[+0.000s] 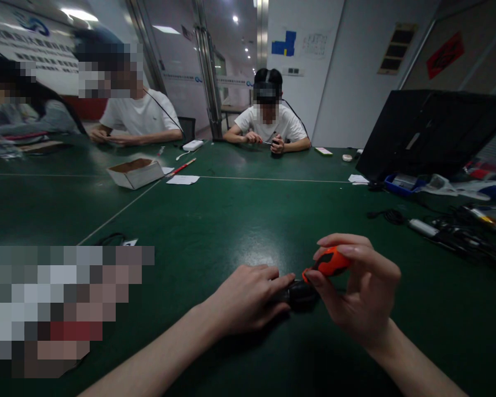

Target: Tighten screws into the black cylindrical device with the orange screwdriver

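Observation:
My right hand (361,286) pinches the orange-and-black handle of a small screwdriver (333,261) between thumb and fingers. The handle slants down to the left, and the tip cannot be made out. Below it, a rounded black object (303,295), which looks like a computer mouse, rests on the green table (231,220). Closed around its left side is my left hand (252,298), index finger stretched along the top and thumb at the near side. Its left part is hidden under my fingers.
An open box (136,173), papers (182,180) and a red pencil-like stick (182,167) lie farther left. A black monitor (430,132), a blue tray (403,184) and tangled cables (458,231) occupy the right. Across the table a person (268,118) handles small items; other people sit left.

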{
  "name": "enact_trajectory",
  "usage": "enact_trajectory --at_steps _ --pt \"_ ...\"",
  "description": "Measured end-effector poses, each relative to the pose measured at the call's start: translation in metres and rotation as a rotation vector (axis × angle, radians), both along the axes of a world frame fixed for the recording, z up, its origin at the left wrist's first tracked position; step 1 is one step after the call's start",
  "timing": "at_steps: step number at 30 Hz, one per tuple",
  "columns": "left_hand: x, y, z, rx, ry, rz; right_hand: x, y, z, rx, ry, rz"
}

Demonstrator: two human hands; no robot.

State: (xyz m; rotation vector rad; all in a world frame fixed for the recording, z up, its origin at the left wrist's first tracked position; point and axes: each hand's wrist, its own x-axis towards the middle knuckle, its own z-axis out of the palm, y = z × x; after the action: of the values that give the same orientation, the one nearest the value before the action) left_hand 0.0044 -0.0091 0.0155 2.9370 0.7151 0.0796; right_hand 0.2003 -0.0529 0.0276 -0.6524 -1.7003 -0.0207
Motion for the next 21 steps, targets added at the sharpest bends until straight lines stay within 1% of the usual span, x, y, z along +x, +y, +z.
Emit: enact_trajectory --at_steps 3,5,9,12,16,21 --pt "-0.0004 0.0004 -0.001 -0.009 -0.005 -0.004 0.0017 -0.0033 0.0026 0.022 -0.079 -0.07" --pt "-0.0009 0.0007 -0.0021 -0.017 -0.01 -0.003 0.002 -0.0051 0.0038 0.027 -0.114 -0.08" --pt "-0.0016 0.0006 -0.0039 -0.027 -0.013 0.002 0.0009 -0.0039 0.0018 0.015 -0.111 -0.026" --pt "-0.0013 0.0003 -0.0043 -0.004 -0.001 0.008 -0.0009 -0.0012 -0.0016 0.006 -0.003 0.044" --pt "-0.0005 0.0004 -0.0031 0.022 0.0 0.001 -0.003 -0.0012 -0.003 -0.015 0.1 0.059" --pt "-0.0005 0.0007 -0.0019 0.023 -0.001 -0.004 -0.0017 -0.0025 -0.0016 -0.007 0.037 0.061"
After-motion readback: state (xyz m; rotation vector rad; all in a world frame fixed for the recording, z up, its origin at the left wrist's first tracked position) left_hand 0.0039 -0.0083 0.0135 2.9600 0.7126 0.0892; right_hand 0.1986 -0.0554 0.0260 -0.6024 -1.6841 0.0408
